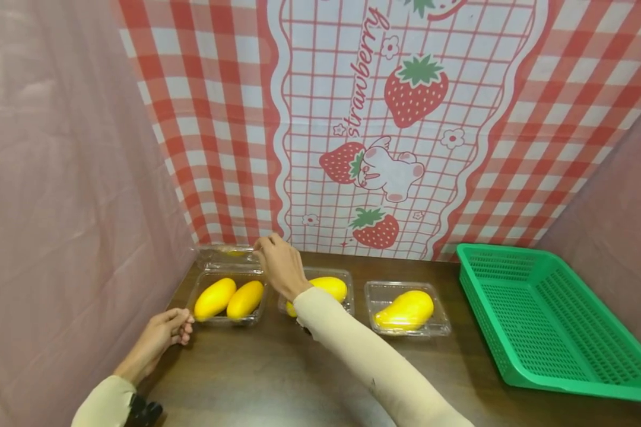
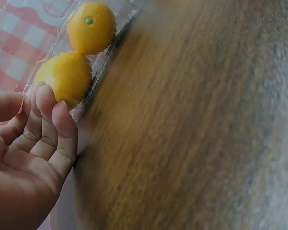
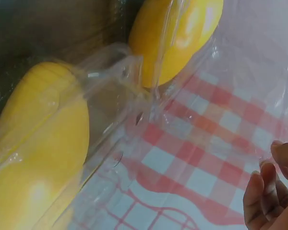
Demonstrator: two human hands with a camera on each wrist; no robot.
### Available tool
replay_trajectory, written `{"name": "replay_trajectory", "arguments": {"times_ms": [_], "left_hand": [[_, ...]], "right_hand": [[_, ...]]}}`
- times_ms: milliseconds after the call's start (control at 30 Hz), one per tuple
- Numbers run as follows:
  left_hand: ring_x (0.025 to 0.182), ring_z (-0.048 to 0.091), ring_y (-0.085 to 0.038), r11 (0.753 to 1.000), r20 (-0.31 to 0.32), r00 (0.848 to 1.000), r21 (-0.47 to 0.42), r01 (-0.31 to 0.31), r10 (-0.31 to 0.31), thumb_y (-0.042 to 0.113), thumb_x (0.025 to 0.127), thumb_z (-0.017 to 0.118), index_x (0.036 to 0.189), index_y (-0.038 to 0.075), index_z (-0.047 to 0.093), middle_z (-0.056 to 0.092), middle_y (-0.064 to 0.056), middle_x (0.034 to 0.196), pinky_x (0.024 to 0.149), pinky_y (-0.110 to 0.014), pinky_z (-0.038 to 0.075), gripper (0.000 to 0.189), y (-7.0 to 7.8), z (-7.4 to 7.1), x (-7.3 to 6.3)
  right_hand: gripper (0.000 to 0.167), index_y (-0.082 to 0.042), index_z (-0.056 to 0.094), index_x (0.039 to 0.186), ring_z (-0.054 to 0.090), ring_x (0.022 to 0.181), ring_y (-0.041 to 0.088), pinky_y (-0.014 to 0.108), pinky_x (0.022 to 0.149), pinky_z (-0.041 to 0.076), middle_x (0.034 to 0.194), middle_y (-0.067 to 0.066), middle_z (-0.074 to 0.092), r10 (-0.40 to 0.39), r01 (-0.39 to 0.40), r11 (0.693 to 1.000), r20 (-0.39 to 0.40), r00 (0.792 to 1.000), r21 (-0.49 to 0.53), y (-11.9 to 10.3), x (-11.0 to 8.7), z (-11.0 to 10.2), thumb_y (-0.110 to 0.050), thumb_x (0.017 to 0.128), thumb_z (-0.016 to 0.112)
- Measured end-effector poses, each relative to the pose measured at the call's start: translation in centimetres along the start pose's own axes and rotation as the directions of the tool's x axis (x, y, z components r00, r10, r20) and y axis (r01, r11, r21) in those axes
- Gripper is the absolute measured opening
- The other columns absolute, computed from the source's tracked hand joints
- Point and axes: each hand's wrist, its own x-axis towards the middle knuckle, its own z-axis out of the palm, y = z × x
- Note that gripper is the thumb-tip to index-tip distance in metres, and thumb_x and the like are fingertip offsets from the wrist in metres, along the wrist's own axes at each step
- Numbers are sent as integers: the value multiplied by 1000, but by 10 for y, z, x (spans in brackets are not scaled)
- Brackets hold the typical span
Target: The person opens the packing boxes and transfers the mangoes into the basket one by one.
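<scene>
Two yellow mangoes, one on the left (image 1: 215, 299) and one on the right (image 1: 245, 300), lie side by side in a clear plastic clamshell box (image 1: 235, 321). Its hinged lid (image 1: 221, 258) stands raised at the back, against the checked cloth. My right hand (image 1: 281, 265) pinches the lid's edge between thumb and fingers, also seen in the right wrist view. At the box's front left corner, my left hand (image 1: 167, 332) pinches the clear rim between thumb and forefinger. In the left wrist view its other fingers (image 2: 62, 122) are bent beside a mango (image 2: 67, 76).
A second clear box (image 1: 349, 279) with yellow mango stands to the right, partly hidden by my right arm. Further right is a third box (image 1: 371, 290) holding a mango (image 1: 408, 311). A green basket (image 1: 491, 338) stands at the table's right. Cloth walls enclose the table.
</scene>
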Motion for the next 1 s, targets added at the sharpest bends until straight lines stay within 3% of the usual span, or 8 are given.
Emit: {"name": "replay_trajectory", "arguments": {"times_ms": [367,567,700,867,1000], "left_hand": [[73,57,-16,999,-19,999,-27,35,-35,24,112,46,109,-8,58,59,-6,85,67,-30,55,35,-2,-1,0],[72,57,-16,999,-12,1000,-31,24,-24,24,111,47,106,-7,59,60,-6,85,67,-30,55,34,-3,-2,0],[72,57,-16,999,2,1000,-36,16,-16,24,111,47,106,-7,58,60,-6,85,67,-30,55,34,-3,-2,2],[72,57,-17,999,7,1000,-37,26,-25,23,111,47,106,-7,58,60,-6,85,67,-30,55,33,-2,-1,4],[71,57,-17,999,17,999,-36,29,-29,23,111,47,105,-7,58,60,-7,85,67,-31,55,33,-1,-2,1]], "right_hand": [[14,-16,72,105,68,82,14,25,67,56,99,0,74,215,-216,970,21,976,110,13,10,7,-29,99,71],[19,-15,74,102,70,78,15,28,65,57,95,0,76,318,-320,932,38,947,171,21,9,16,-33,99,71],[21,-15,78,95,68,78,14,31,66,57,88,-3,75,407,-410,892,57,912,190,29,8,21,-35,98,72],[14,-16,80,92,67,77,13,31,69,56,85,-5,75,473,-497,837,155,868,228,36,6,28,-27,98,73],[10,-16,80,94,68,80,13,30,71,57,89,-4,76,436,-492,838,250,864,238,33,4,34,-22,98,72]]}}
